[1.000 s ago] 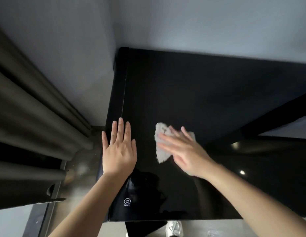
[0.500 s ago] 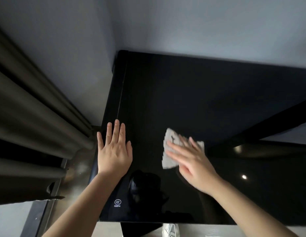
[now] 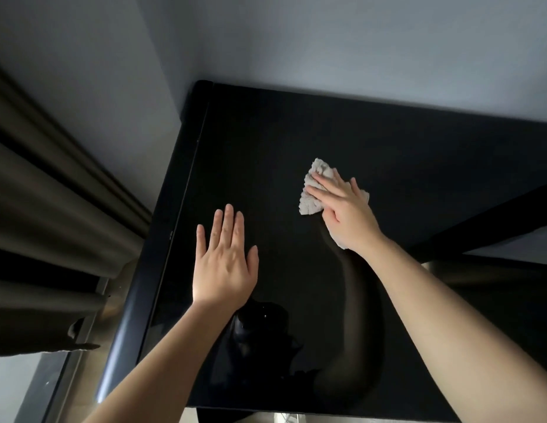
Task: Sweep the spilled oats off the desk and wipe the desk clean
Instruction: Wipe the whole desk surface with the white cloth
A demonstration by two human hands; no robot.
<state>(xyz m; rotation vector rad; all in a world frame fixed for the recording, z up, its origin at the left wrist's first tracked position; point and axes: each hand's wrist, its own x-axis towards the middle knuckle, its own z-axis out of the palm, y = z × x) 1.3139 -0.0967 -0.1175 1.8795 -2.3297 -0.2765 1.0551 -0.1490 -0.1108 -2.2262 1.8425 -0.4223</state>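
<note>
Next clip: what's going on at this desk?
A person is wiping a glossy black desk. The right hand presses a pale grey cloth flat against the top, near the middle, with its fingers stretched over the cloth. The left hand lies flat and spread on the desk, nearer the left edge, and holds nothing. I can make out no oats on the dark surface.

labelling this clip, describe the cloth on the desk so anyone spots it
Start at the glossy black desk in the wall corner. Right of its middle, the right hand presses a crumpled rag. It is the only grey-white fabric there.
</note>
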